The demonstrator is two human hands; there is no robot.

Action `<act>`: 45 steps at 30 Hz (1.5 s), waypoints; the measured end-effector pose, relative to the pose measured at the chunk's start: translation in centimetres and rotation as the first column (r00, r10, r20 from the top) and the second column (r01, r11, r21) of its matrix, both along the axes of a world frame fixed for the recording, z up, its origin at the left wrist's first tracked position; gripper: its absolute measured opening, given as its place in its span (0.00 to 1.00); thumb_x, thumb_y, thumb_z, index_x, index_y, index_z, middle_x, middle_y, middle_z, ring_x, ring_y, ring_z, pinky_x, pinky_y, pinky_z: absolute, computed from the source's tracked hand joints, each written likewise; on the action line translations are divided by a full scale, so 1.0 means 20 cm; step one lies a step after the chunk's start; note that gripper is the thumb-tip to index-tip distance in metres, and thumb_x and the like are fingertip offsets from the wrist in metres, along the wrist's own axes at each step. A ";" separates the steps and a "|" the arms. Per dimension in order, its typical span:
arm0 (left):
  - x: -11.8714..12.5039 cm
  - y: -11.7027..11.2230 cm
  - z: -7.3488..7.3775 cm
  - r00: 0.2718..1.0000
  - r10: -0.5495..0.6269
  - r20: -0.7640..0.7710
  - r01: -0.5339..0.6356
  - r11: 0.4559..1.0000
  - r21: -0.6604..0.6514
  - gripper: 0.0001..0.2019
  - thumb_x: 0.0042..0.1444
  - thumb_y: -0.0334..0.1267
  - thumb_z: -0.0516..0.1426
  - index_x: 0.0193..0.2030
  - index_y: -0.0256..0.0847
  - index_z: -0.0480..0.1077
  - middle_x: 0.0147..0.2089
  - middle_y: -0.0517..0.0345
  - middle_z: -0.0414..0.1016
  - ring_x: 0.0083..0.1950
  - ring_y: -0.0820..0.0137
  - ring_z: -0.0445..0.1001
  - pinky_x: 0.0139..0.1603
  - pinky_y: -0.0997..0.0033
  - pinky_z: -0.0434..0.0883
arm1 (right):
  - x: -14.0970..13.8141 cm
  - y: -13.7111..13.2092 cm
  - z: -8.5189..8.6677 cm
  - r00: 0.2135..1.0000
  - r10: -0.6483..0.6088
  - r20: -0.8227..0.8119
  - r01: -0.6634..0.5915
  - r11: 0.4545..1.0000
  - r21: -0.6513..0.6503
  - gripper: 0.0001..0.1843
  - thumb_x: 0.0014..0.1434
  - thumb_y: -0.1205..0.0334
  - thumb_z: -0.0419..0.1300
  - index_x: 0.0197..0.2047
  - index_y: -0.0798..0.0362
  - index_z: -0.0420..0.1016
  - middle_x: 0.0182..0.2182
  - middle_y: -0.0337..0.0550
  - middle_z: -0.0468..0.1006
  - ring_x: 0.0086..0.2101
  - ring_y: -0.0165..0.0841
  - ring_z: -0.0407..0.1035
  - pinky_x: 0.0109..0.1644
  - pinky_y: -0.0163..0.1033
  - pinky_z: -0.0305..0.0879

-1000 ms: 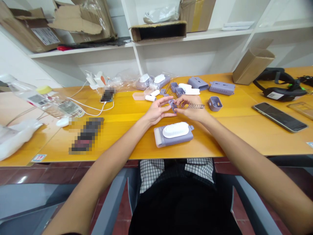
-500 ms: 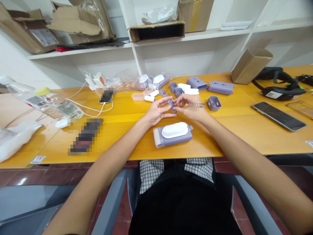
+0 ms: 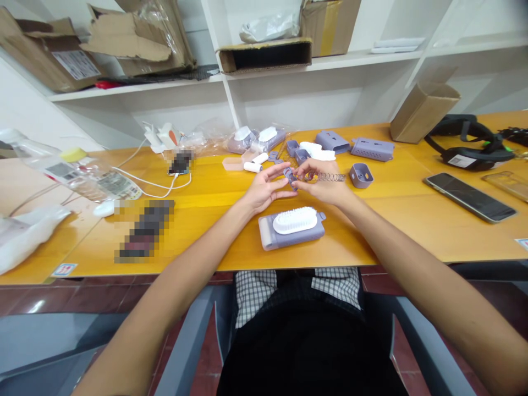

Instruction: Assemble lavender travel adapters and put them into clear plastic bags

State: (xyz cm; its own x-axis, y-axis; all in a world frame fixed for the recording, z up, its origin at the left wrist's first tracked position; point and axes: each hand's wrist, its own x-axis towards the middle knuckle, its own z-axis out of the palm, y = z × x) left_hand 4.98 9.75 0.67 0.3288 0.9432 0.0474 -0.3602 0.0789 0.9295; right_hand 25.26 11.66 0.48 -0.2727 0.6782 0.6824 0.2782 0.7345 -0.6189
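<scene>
Between both hands, above the table, is a small purple plastic piece [image 3: 291, 177]. My left hand [image 3: 266, 190] grips its left side with the fingertips. My right hand [image 3: 319, 180] pinches the same piece from the right, and a metal coil spring [image 3: 332, 177] sticks out to the right by its fingers. Just in front of the hands lies a purple case with a white bristle brush [image 3: 295, 220] on top. A small purple cup-like part [image 3: 362, 174] stands to the right of my right hand. How the spring meets the piece is hidden by fingers.
Behind the hands lie white cylinders [image 3: 252, 166], purple housings [image 3: 372, 148] and bagged brushes [image 3: 270, 137]. At right are a phone [image 3: 470, 196], a black headset [image 3: 470, 146] and a cardboard box [image 3: 424, 110]. A plastic bottle [image 3: 70, 170] and white cables [image 3: 159, 192] are at left.
</scene>
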 end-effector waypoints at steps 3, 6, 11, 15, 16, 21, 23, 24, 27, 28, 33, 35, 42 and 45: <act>0.00 0.01 -0.01 1.000 -0.008 0.006 0.008 1.000 0.013 0.23 0.54 0.29 0.70 0.56 0.44 0.77 0.65 0.49 0.76 0.64 0.54 0.77 0.65 0.36 0.76 | 0.01 0.01 0.00 1.000 -0.002 0.027 0.002 1.000 0.010 0.08 0.52 0.62 0.72 0.33 0.48 0.77 0.33 0.40 0.85 0.35 0.38 0.78 0.40 0.43 0.70; -0.01 0.01 -0.02 1.000 -0.020 0.005 0.020 0.999 0.027 0.23 0.54 0.29 0.70 0.57 0.44 0.77 0.65 0.49 0.75 0.65 0.53 0.76 0.66 0.34 0.74 | 0.01 0.01 0.00 0.999 0.000 0.041 0.000 1.000 -0.006 0.08 0.53 0.61 0.72 0.34 0.48 0.77 0.34 0.39 0.85 0.35 0.38 0.78 0.40 0.43 0.71; -0.01 0.02 -0.02 1.000 -0.030 0.005 0.030 0.999 0.042 0.21 0.56 0.30 0.70 0.57 0.44 0.77 0.65 0.50 0.75 0.66 0.52 0.76 0.67 0.32 0.73 | 0.00 -0.01 0.00 1.000 0.002 -0.028 -0.003 0.999 -0.045 0.09 0.53 0.60 0.73 0.34 0.48 0.76 0.33 0.40 0.84 0.36 0.39 0.79 0.41 0.44 0.72; -0.01 0.02 -0.01 1.000 -0.026 0.017 0.025 0.999 0.043 0.21 0.56 0.30 0.70 0.57 0.44 0.77 0.64 0.50 0.76 0.66 0.53 0.76 0.68 0.34 0.73 | -0.02 -0.01 0.01 0.996 0.017 -0.089 -0.024 0.996 -0.086 0.11 0.54 0.58 0.73 0.33 0.48 0.74 0.33 0.41 0.84 0.37 0.41 0.80 0.42 0.46 0.73; -0.01 0.01 -0.01 1.000 -0.024 0.017 0.024 0.999 0.043 0.21 0.56 0.30 0.70 0.57 0.45 0.77 0.64 0.50 0.76 0.66 0.54 0.76 0.68 0.35 0.73 | -0.02 -0.01 0.01 0.995 0.017 -0.097 -0.026 0.996 -0.090 0.11 0.53 0.58 0.73 0.33 0.48 0.74 0.33 0.41 0.84 0.38 0.41 0.80 0.42 0.46 0.74; 0.00 0.01 0.00 1.000 -0.019 0.004 0.019 0.999 0.037 0.22 0.57 0.31 0.70 0.58 0.45 0.77 0.64 0.49 0.78 0.65 0.54 0.77 0.67 0.37 0.74 | -0.02 -0.02 0.01 0.995 -0.010 -0.102 0.001 0.996 -0.090 0.12 0.53 0.59 0.74 0.33 0.48 0.74 0.33 0.42 0.84 0.39 0.41 0.80 0.43 0.46 0.73; 0.00 0.00 0.00 1.000 -0.018 -0.001 0.018 0.999 0.034 0.22 0.57 0.31 0.70 0.58 0.44 0.76 0.64 0.49 0.78 0.65 0.55 0.77 0.66 0.38 0.75 | -0.02 -0.03 0.01 0.996 -0.021 -0.089 0.012 0.995 -0.102 0.12 0.53 0.58 0.74 0.33 0.48 0.74 0.34 0.42 0.84 0.39 0.41 0.80 0.44 0.47 0.74; 0.00 0.00 0.00 1.000 -0.017 -0.003 0.017 0.999 0.034 0.22 0.57 0.31 0.69 0.58 0.44 0.76 0.64 0.49 0.77 0.65 0.55 0.77 0.66 0.39 0.76 | -0.02 -0.04 0.02 0.996 -0.024 -0.084 0.015 0.994 -0.107 0.12 0.54 0.58 0.74 0.33 0.48 0.74 0.34 0.42 0.84 0.39 0.41 0.80 0.45 0.47 0.75; 0.00 -0.01 0.00 1.000 -0.014 -0.005 0.015 0.999 0.030 0.22 0.57 0.30 0.69 0.58 0.44 0.76 0.64 0.48 0.77 0.64 0.55 0.77 0.65 0.40 0.77 | -0.03 -0.05 0.02 0.996 -0.022 -0.086 0.012 0.993 -0.114 0.13 0.54 0.57 0.74 0.32 0.48 0.73 0.34 0.42 0.84 0.40 0.41 0.80 0.46 0.48 0.75; 0.00 -0.01 0.00 1.000 -0.016 -0.003 0.016 0.999 0.028 0.22 0.57 0.30 0.69 0.58 0.44 0.76 0.64 0.48 0.77 0.64 0.55 0.78 0.65 0.39 0.77 | -0.03 -0.05 0.02 0.996 -0.022 -0.090 0.012 0.993 -0.116 0.13 0.54 0.57 0.74 0.32 0.48 0.73 0.34 0.42 0.84 0.40 0.41 0.80 0.46 0.48 0.75; -0.01 -0.01 0.01 0.999 -0.035 0.012 0.035 0.999 0.016 0.22 0.57 0.28 0.68 0.59 0.44 0.77 0.62 0.48 0.78 0.61 0.56 0.80 0.64 0.40 0.78 | -0.03 -0.03 0.02 0.993 -0.013 -0.114 -0.001 0.993 -0.117 0.17 0.53 0.53 0.76 0.31 0.48 0.73 0.32 0.42 0.83 0.35 0.39 0.78 0.40 0.46 0.73; 0.00 -0.01 0.01 1.000 -0.026 0.006 0.026 1.000 0.009 0.23 0.56 0.27 0.68 0.59 0.43 0.77 0.61 0.48 0.79 0.59 0.57 0.81 0.63 0.41 0.79 | -0.03 -0.02 0.01 0.992 0.000 -0.125 -0.015 0.993 -0.117 0.18 0.52 0.51 0.77 0.31 0.48 0.73 0.31 0.42 0.82 0.33 0.39 0.77 0.38 0.45 0.72; 0.02 -0.03 0.03 0.998 0.052 -0.042 -0.053 0.998 -0.029 0.24 0.52 0.25 0.68 0.56 0.38 0.77 0.52 0.48 0.84 0.49 0.62 0.85 0.59 0.46 0.82 | -0.02 0.00 -0.01 0.993 0.036 -0.110 -0.054 0.986 -0.160 0.20 0.50 0.47 0.78 0.32 0.48 0.75 0.31 0.41 0.82 0.31 0.36 0.73 0.36 0.44 0.69; 0.05 -0.04 0.03 0.990 0.120 -0.077 -0.123 0.992 -0.027 0.22 0.50 0.26 0.70 0.54 0.36 0.76 0.50 0.47 0.84 0.45 0.62 0.85 0.54 0.49 0.83 | -0.01 0.00 -0.01 0.994 0.040 -0.101 -0.057 0.983 -0.172 0.20 0.49 0.46 0.79 0.33 0.48 0.76 0.30 0.40 0.81 0.31 0.36 0.72 0.36 0.44 0.69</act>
